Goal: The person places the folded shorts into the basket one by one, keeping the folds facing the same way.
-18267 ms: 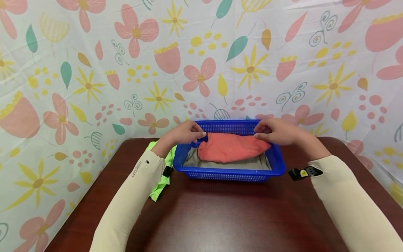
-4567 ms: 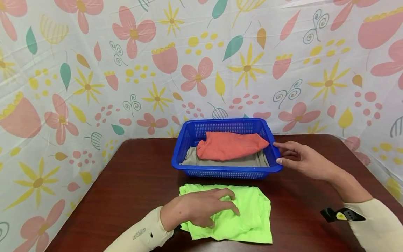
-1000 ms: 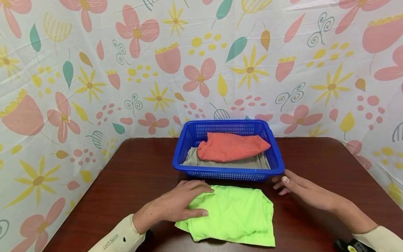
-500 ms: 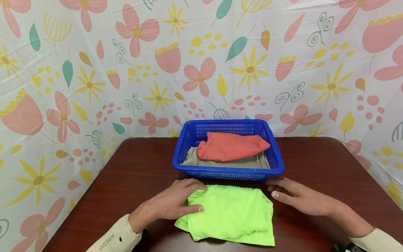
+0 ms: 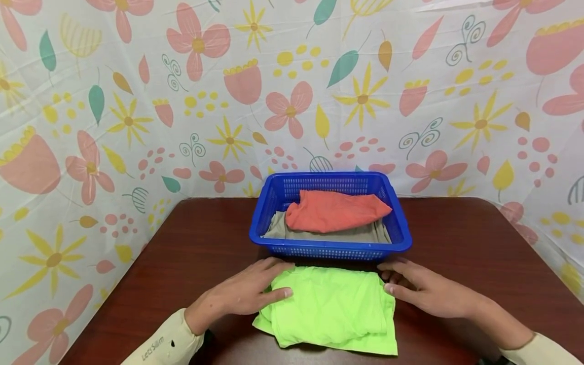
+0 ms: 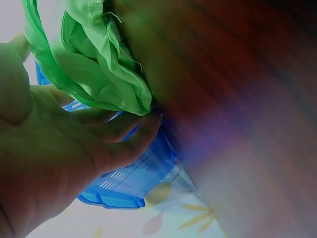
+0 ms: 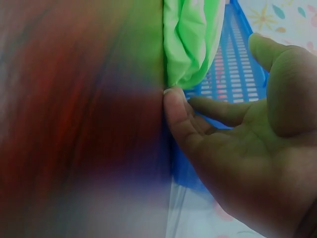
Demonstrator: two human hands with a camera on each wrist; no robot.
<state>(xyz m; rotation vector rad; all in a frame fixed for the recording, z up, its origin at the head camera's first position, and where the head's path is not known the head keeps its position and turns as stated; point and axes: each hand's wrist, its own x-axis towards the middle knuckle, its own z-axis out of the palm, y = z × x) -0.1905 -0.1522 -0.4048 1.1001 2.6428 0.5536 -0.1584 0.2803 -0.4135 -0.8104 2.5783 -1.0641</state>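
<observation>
A folded lime-green cloth garment (image 5: pixel 333 310) lies flat on the table in front of the basket. At its left edge is my left hand (image 5: pixel 248 290), thumb over the fabric and fingers stretched along the side. My right hand (image 5: pixel 422 288) sits at the opposite edge, its thumb tip at the cloth's upper right corner. In the left wrist view, extended fingers reach under the edge of the green fabric (image 6: pixel 94 64). The right wrist view has the fingertips low at the table, right at the end of the green fabric (image 7: pixel 190 42).
Behind the garment stands a blue plastic basket (image 5: pixel 330 247) with perforated walls. Inside, a folded coral cloth (image 5: pixel 337 212) lies on a grey-beige cloth (image 5: pixel 276 228). A flower-printed curtain (image 5: pixel 292 76) hangs behind the dark wooden table (image 5: pixel 201 243).
The green garment, earlier at the basket's left, now lies in front of it. Over the last second my right hand has moved left to the garment's edge; my left hand has shifted slightly left.
</observation>
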